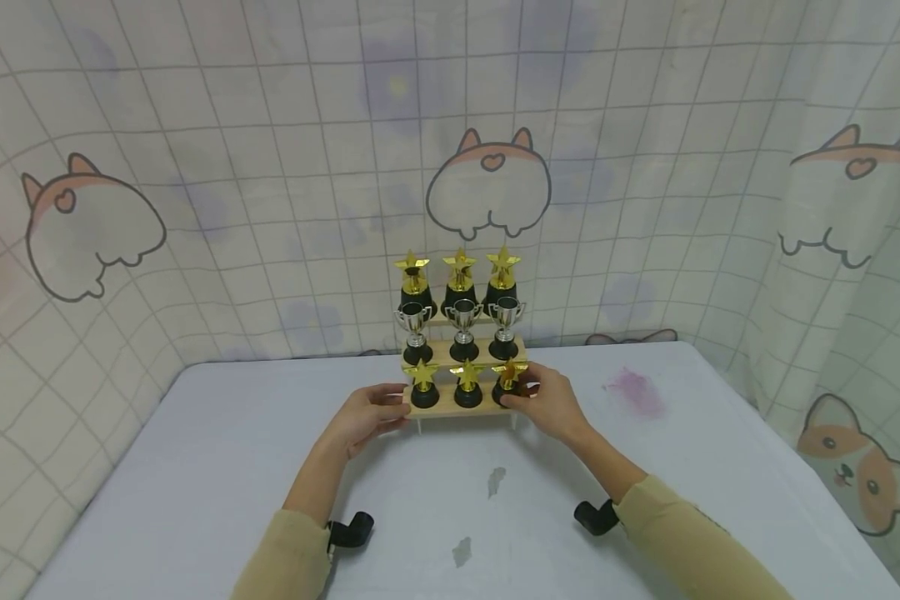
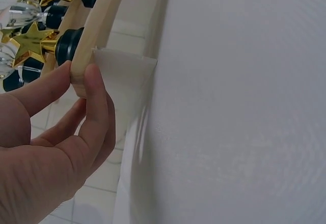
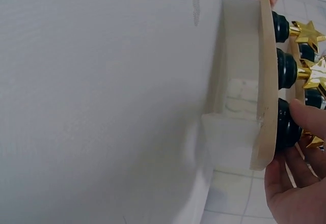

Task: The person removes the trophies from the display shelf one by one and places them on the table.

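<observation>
A three-tier display stand (image 1: 446,410) with pale wooden shelves and clear supports stands at the back of the table. My left hand (image 1: 363,415) pinches the left end of its lowest shelf (image 2: 99,25) between thumb and fingers. At the other end, my right hand (image 1: 553,406) grips the black base of the right front star trophy (image 3: 288,127). Two more small gold star trophies, a middle one (image 1: 467,387) and a left one (image 1: 423,387), share that shelf. Silver cups (image 1: 463,325) fill the middle tier; larger gold star trophies (image 1: 460,279) line the top.
The table (image 1: 232,500) has a white cover with grey patches (image 1: 497,482) and a pink stain (image 1: 637,392). Right behind the stand hangs a checked curtain (image 1: 307,208) with cartoon animals. Black wrist cameras (image 1: 352,530) sit at both sleeves.
</observation>
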Available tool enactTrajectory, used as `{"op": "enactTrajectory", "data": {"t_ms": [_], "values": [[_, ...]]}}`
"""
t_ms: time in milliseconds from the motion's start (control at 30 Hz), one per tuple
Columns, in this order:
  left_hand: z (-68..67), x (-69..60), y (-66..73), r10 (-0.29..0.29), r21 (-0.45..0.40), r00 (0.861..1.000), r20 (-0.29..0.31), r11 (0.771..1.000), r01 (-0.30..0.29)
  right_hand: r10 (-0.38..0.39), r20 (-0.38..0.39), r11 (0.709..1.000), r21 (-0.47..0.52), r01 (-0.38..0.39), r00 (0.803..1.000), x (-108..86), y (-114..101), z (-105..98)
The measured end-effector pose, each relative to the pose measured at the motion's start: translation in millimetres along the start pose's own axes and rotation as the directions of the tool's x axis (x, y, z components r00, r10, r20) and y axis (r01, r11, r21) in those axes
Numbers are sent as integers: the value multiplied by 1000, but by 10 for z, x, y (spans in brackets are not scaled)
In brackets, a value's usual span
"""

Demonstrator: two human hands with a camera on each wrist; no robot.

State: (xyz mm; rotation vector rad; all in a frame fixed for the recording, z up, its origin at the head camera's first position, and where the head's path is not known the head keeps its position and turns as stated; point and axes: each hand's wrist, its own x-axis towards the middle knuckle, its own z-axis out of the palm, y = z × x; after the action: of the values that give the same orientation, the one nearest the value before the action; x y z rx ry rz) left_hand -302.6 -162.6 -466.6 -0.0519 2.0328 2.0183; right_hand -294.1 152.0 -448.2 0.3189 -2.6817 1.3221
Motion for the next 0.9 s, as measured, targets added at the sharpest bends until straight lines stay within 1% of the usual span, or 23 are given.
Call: {"op": "enactTrajectory", "data": {"t_ms": [200, 400, 600, 733, 900], "values": [[-2, 1, 3, 4, -17, 1000, 0, 1000, -4, -32, -24, 999, 33, 33, 999, -12, -6, -16], [-9, 10, -14, 1, -17, 1000, 5, 1000, -1, -18, -16, 998, 55, 19, 1000, -50, -36, -25], [-3, 4, -21, 1, -14, 1000, 0, 1000, -1, -38, -11, 996, 78, 39, 999, -107, -71, -32], [3, 8, -23, -6, -13, 1000, 0, 1000, 6, -29, 12, 993, 114, 28, 999, -156, -128, -37], [1, 19, -22, -11, -21, 1000, -4, 1000, 11, -16, 62, 989, 147, 6, 998, -222, -206, -10]]}}
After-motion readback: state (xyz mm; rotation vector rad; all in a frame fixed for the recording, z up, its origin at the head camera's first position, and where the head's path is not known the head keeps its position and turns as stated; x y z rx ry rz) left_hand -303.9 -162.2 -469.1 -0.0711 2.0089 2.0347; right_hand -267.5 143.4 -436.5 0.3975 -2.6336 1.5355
